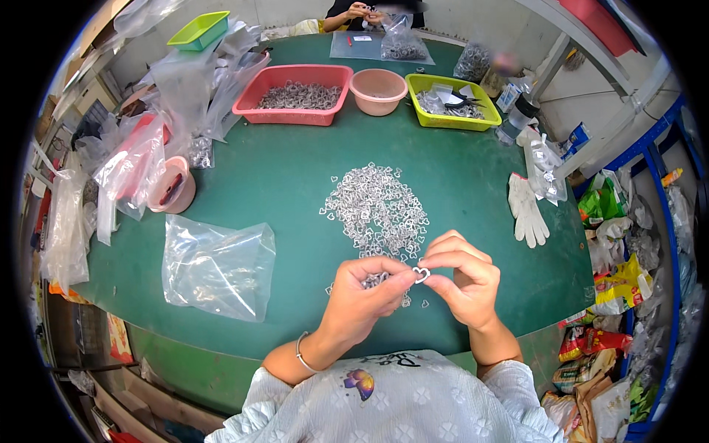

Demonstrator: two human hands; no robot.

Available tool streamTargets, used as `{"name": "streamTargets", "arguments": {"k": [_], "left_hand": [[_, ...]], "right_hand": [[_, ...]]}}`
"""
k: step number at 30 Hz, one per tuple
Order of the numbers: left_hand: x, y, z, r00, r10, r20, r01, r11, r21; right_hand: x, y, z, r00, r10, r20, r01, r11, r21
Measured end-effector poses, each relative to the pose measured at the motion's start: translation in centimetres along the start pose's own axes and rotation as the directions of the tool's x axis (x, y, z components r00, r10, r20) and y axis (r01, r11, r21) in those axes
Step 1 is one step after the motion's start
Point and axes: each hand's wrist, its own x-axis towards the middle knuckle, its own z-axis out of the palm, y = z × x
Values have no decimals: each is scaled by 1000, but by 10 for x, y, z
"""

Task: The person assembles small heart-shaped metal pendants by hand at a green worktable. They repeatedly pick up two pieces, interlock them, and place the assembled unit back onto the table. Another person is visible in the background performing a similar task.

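A silver heart-shaped metal ring [421,275] is held up between my two hands, its outline visible at the fingertips. My right hand [470,288] pinches it between thumb and index finger. On its other side, the thumb and index finger of my left hand [358,303] meet at the ring's edge. More metal hearts [376,280] lie in the curl of my left hand, partly hidden by the fingers. Just beyond both hands, a loose pile of the same small hearts [378,207] spreads over the green table [288,184]. A few single hearts lie near my wrists.
A clear plastic bag [218,269] lies flat at left, a white glove [526,210] at right. Along the back stand a red tray [295,117], a pink bowl [378,103] and a yellow-green tray [454,122] with pliers. Another person's hands [367,13] work at the far edge.
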Motion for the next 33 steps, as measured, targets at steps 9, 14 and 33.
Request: {"name": "streamTargets", "arguments": {"k": [9,14,33], "left_hand": [[1,0,-2,1000,14,-22,-13,999,48],[0,0,-4,999,11,-41,-9,998,56],[-3,0,-4,977,213,-14,-203,948,245]], "right_hand": [[1,-2,3,1000,10,-13,-9,1000,20],[1,0,4,1000,4,-4,-4,999,41],[-4,-3,9,993,105,50,-115,959,258]]}}
